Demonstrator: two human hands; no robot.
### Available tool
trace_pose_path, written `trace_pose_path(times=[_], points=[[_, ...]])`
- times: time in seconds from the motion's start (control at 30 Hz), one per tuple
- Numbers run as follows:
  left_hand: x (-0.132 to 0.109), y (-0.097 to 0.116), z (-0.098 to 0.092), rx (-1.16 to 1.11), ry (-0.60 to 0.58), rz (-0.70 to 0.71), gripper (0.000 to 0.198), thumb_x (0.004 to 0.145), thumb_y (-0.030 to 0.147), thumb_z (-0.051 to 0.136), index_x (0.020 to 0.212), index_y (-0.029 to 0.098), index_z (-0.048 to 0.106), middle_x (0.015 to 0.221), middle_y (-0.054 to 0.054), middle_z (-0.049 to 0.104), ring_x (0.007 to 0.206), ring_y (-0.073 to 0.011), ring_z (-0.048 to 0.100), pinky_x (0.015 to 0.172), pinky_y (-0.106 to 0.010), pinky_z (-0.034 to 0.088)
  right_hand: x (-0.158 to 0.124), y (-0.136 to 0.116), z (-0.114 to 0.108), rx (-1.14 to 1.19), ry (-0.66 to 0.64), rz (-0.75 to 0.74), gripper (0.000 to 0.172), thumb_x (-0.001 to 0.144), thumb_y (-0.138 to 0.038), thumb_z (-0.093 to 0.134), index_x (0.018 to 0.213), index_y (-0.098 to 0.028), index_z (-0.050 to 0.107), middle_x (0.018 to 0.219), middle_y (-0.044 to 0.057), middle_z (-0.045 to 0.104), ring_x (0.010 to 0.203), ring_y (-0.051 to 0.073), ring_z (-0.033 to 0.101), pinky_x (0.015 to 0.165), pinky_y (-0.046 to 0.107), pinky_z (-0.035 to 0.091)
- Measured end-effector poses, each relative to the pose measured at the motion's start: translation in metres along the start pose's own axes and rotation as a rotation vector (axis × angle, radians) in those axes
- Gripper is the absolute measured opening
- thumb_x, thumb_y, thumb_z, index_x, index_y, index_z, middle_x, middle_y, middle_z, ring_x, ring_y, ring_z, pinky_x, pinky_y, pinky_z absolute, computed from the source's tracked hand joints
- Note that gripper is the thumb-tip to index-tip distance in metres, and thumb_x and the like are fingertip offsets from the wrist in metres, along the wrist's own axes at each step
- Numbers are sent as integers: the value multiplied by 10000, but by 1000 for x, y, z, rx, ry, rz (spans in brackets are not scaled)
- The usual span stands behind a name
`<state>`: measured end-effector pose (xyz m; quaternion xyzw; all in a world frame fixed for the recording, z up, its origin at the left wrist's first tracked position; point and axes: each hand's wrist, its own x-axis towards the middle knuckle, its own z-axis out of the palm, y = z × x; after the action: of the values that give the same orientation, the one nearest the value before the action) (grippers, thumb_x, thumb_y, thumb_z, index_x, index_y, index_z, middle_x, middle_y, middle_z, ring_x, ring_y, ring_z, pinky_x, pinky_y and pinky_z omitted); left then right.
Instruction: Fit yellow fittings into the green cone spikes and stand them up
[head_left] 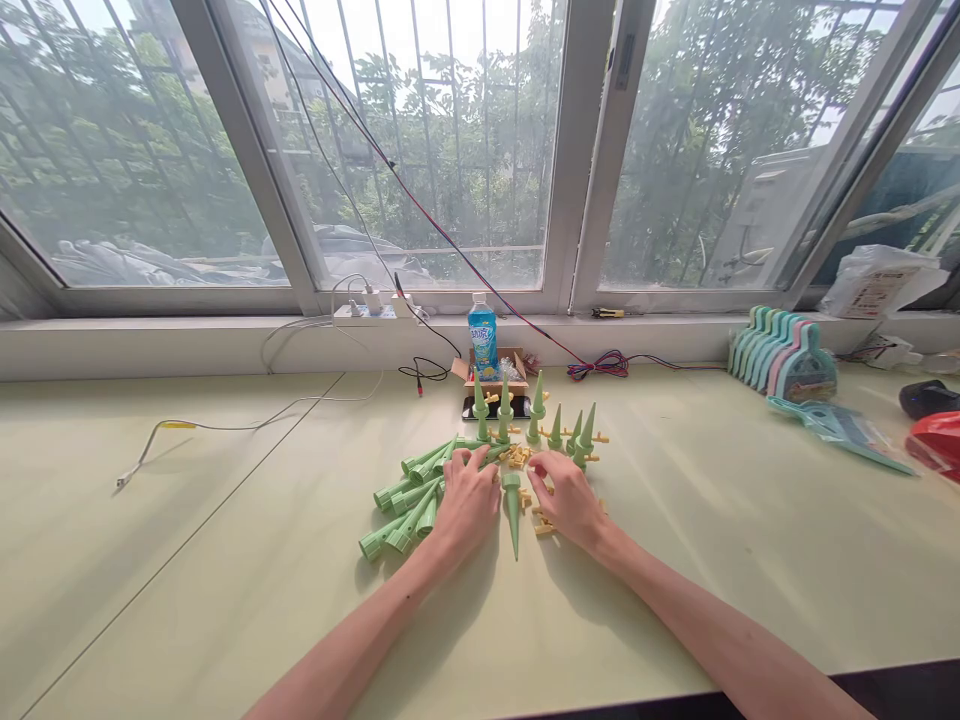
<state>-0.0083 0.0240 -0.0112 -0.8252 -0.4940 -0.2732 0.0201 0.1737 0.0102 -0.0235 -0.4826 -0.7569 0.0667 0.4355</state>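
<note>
My left hand (471, 497) is over the right end of a pile of hollow green plastic spikes (409, 500), fingers curled down. Its fingertips are close to a spike lying behind them, and what they grip, if anything, is hidden. Across from it, my right hand (568, 502) has thumb and fingers drawn together beside a heap of small yellow plastic valves (517, 457); I cannot make out anything between them. One green spike with a yellow valve in its side (512, 510) lies between my hands, tip toward me. More yellow pieces (544, 524) lie partly under my right hand.
Several green spikes with yellow valves (585, 440) stand point up behind my hands. Farther back are a dark phone (517, 408), a small cardboard box (516, 358) and a blue bottle (482, 335). Pastel hangers (784, 355) and a cable (247, 428) lie to either side.
</note>
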Motion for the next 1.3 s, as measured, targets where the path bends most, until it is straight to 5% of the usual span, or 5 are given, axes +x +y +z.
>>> trace_pose_path(times=[0.63,1.1,1.3], points=[[1,-1,2,-47,-38,-76,207,866,61,498,726,147,625,1286,-139,589,1114,-327,461,890,-519,422,0,1,1,15,-6,4,121,910,-113,497,883,-196,580,836,39,637,781,190,598,715,294,474],[3,-4,4,-91,112,-11,184,885,91,515,742,160,608,1148,-115,635,1037,-311,515,802,-483,448,0,0,0,37,-4,4,117,924,-130,489,884,-192,579,843,44,635,781,194,594,719,310,479],[4,1,-2,-138,264,68,127,904,118,533,822,174,611,1112,-94,628,1023,-270,526,857,-461,471,1,-3,0,107,60,-13,142,969,-194,469,912,-198,599,865,45,659,817,194,617,738,314,494]])
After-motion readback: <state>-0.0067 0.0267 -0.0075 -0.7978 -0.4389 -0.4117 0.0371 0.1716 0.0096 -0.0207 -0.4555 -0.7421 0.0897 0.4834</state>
